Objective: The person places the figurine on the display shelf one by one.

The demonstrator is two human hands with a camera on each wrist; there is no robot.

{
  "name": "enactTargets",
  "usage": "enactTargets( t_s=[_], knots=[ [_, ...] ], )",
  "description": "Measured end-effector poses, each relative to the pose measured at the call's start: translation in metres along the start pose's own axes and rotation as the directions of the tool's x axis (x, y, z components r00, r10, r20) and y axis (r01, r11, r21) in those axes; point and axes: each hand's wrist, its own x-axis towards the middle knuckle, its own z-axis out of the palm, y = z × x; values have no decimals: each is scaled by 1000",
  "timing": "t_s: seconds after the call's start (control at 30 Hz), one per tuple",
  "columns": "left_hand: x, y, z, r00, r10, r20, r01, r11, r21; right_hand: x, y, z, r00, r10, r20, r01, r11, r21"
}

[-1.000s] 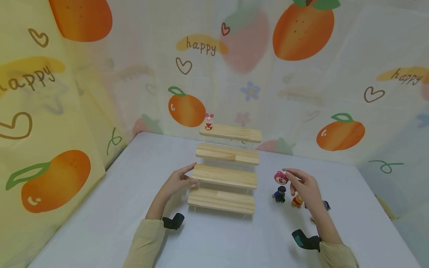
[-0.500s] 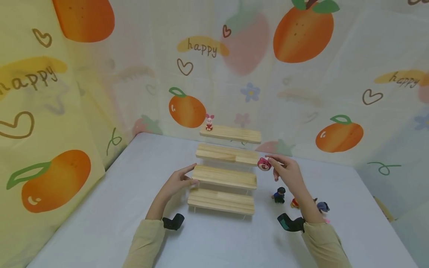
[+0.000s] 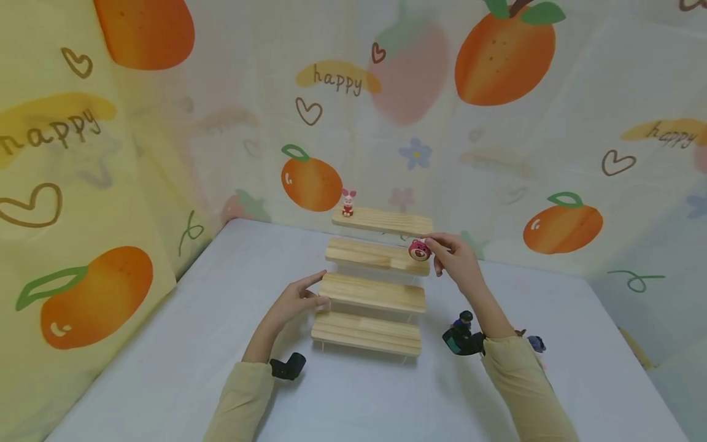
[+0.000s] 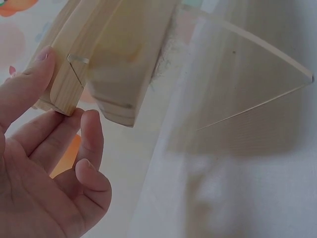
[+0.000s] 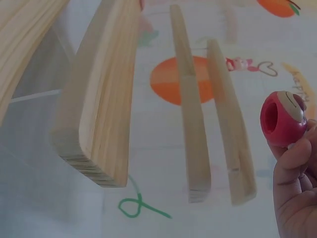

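A four-tier wooden display stand (image 3: 378,293) rises in the middle of the table, its pale planks stepped up toward the back. My left hand (image 3: 295,302) pinches the left end of one lower plank; in the left wrist view its thumb and fingers (image 4: 47,134) lie on opposite sides of the wood. A pink bear-head toy (image 3: 418,250) is pinched in my right hand (image 3: 458,261) and overlaps the right end of the second plank from the top. The right wrist view shows a round hole in this bear head (image 5: 283,119). A piglet figurine (image 3: 347,204) stands on the top plank's left end.
A small dark-blue figurine (image 3: 466,318) stands right of the stand, partly covered by the black wrist camera (image 3: 463,342). Behind the right forearm, a blue-grey figurine (image 3: 536,344) shows beside other mostly hidden toys. A fruit-printed cloth (image 3: 469,184) hangs close behind the stand.
My right hand has carried the bear head left and up, from over the loose figurines to the second plank's right end. The left hand keeps its place on the stand.
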Motion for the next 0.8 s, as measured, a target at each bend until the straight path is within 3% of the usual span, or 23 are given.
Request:
enactTargets(
  t_s=[0.17, 0.33, 0.5, 0.67, 0.8],
  knots=[
    [2, 0, 1, 1000, -9, -2, 8, 1000, -5, 11, 4, 4, 998, -65, 12, 65, 998, -5],
    [4, -3, 1, 1000, -18, 0, 18, 1000, -14, 21, 0, 9, 997, -80, -7, 80, 996, -42],
    [2, -1, 1, 1000, 24, 0, -24, 1000, 8, 30, -3, 11, 997, -80, -19, 79, 994, -72],
    [-1, 0, -1, 996, 90, 11, -90, 996, 8, 37, -3, 14, 996, -85, -33, 85, 996, -7],
    [-1, -2, -1, 999, 40, 11, -40, 999, -10, 42, -3, 20, 997, -79, -25, 81, 992, 98]
  ],
)
